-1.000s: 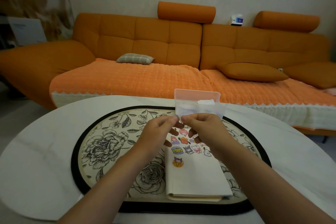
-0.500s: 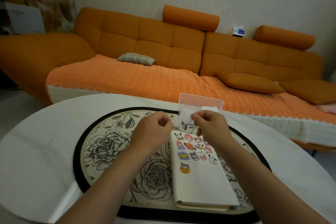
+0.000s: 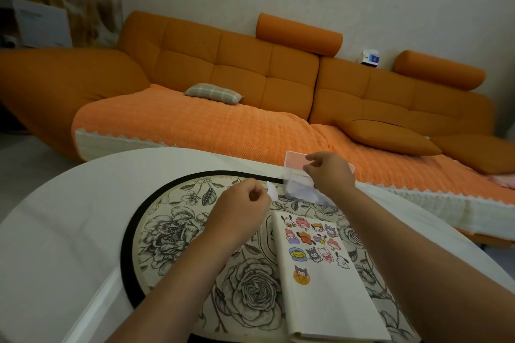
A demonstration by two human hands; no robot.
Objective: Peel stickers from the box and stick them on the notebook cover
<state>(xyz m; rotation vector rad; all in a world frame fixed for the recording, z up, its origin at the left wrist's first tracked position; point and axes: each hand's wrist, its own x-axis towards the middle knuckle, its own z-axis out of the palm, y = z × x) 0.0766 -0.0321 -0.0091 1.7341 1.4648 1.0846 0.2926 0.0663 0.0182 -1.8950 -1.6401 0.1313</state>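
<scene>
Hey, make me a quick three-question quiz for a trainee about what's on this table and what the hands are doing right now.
1. True or false: the notebook lies closed on the floral placemat.
2. Multiple choice: what does the left hand pinch? A) a small white scrap B) a pen C) a corner of the notebook
3. Short answer: which hand is up at the clear box?

Key: 1. True. 2. A. 3. The right hand.
</scene>
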